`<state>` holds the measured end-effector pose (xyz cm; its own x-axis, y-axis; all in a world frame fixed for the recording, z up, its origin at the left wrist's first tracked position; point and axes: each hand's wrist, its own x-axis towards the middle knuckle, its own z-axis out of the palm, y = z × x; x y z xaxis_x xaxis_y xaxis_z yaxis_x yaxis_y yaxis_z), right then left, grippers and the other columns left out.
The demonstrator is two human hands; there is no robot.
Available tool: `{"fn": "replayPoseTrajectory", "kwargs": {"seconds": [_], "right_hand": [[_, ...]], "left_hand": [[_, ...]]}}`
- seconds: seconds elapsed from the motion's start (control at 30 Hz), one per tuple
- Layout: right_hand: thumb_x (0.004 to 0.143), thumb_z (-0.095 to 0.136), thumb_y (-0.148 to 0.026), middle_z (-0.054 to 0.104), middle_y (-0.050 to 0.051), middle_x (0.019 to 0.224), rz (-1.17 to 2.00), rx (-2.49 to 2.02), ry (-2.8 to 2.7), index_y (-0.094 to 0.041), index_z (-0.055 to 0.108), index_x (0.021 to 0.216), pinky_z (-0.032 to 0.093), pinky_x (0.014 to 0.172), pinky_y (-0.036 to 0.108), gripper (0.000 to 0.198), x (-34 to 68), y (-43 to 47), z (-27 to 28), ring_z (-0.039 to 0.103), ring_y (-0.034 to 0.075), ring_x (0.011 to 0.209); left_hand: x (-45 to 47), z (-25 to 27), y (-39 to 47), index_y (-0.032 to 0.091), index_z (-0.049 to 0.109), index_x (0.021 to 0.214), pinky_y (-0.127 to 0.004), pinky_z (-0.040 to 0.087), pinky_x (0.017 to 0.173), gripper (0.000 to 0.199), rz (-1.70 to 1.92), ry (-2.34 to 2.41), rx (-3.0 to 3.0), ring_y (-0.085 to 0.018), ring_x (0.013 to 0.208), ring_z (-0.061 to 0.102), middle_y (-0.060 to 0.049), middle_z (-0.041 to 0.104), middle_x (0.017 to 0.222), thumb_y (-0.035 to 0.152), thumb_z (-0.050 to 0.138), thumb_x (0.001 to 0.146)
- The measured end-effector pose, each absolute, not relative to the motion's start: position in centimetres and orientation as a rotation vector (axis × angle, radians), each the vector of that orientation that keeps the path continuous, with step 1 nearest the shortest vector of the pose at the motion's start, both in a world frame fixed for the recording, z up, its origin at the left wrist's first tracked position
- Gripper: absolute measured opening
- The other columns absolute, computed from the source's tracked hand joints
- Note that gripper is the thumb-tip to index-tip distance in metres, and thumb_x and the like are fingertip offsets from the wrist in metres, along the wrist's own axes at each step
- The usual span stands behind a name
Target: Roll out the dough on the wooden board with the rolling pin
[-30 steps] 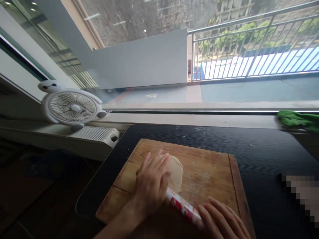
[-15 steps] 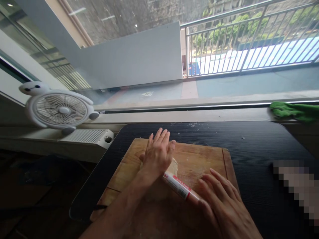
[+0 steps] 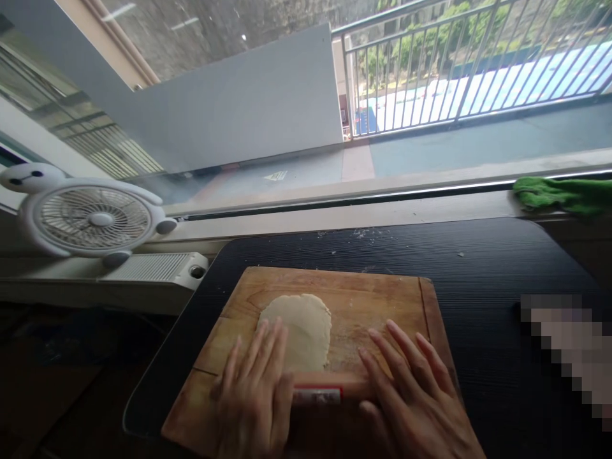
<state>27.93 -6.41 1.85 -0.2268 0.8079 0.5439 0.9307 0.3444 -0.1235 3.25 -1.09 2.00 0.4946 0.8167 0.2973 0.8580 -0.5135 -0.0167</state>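
A thin, roundish sheet of dough (image 3: 306,328) with a slightly ragged right edge lies on a wooden board (image 3: 382,294). Across its near side runs a wooden rolling pin (image 3: 351,384) bearing a red and white label. My left hand (image 3: 253,392), a little blurred, rests over the pin's left end, fingers stretched forward over the dough. On the pin's right end lies my right hand (image 3: 415,389), its fingers spread above the board. Neither hand wraps round the pin. Both ends of the pin are hidden under the hands.
The board stands on a black table (image 3: 482,280) dusted with white specks near the back. A white fan (image 3: 100,220) is at the left by the window, and a green cloth (image 3: 554,194) lies on the sill at the right. A pixelated patch covers something at the right edge.
My left hand and the rolling pin's left end have come back toward me, so the pin now lies level instead of slanting. More of the dough shows. The view has shifted slightly.
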Motion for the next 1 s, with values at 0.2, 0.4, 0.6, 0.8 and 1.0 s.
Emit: {"fn": "replayPoseTrajectory", "kwargs": {"seconds": [0.2,0.4,0.6,0.8,1.0], "right_hand": [[0.089,0.043,-0.040,0.047,0.007,0.135,-0.081,-1.804,-2.000,-0.022,0.055,0.121,0.032,0.103,0.049,0.038,28.2,-5.1,2.1,0.030,0.028,0.132],[0.087,0.044,-0.049,0.057,0.006,0.125,-0.368,-1.540,-2.062,-0.023,0.061,0.112,0.036,0.098,0.044,0.040,26.8,-7.5,0.7,0.044,0.028,0.123],[0.089,0.044,-0.047,0.060,0.002,0.121,-0.460,-1.380,-2.179,-0.026,0.056,0.119,0.023,0.107,0.042,0.038,26.6,-7.9,0.7,0.045,0.022,0.121],[0.093,0.032,-0.048,0.041,0.009,0.140,-0.065,-1.662,-2.169,-0.021,0.049,0.127,0.015,0.108,0.053,0.046,27.1,0.0,3.0,0.020,0.028,0.136],[0.093,0.027,-0.049,0.040,0.011,0.140,-0.004,-1.728,-2.106,-0.018,0.048,0.128,0.020,0.108,0.051,0.051,25.8,2.3,3.6,0.020,0.028,0.136]], "left_hand": [[9.6,4.7,8.8,0.009,0.040,0.134,-0.048,0.023,0.110,0.048,-0.383,-1.540,-2.575,-0.024,0.135,0.027,-0.012,0.042,0.140,0.034,0.027,0.096],[6.8,4.0,3.9,0.018,0.037,0.137,-0.051,0.016,0.111,0.047,-0.285,-1.336,-2.692,-0.025,0.136,0.024,-0.006,0.041,0.141,0.028,0.034,0.092],[1.8,2.0,-2.4,0.020,0.024,0.144,-0.050,0.015,0.111,0.060,-0.366,-1.340,-2.605,-0.027,0.135,0.026,-0.007,0.034,0.145,0.024,0.037,0.086],[6.1,3.6,4.9,0.017,0.038,0.137,-0.053,0.017,0.109,0.049,-0.433,-1.457,-2.479,-0.027,0.136,0.024,-0.008,0.039,0.142,0.029,0.036,0.090],[7.4,4.5,7.9,0.013,0.046,0.132,-0.052,0.024,0.107,0.046,-0.440,-1.541,-2.481,-0.028,0.132,0.033,-0.011,0.048,0.135,0.032,0.032,0.093]]}}
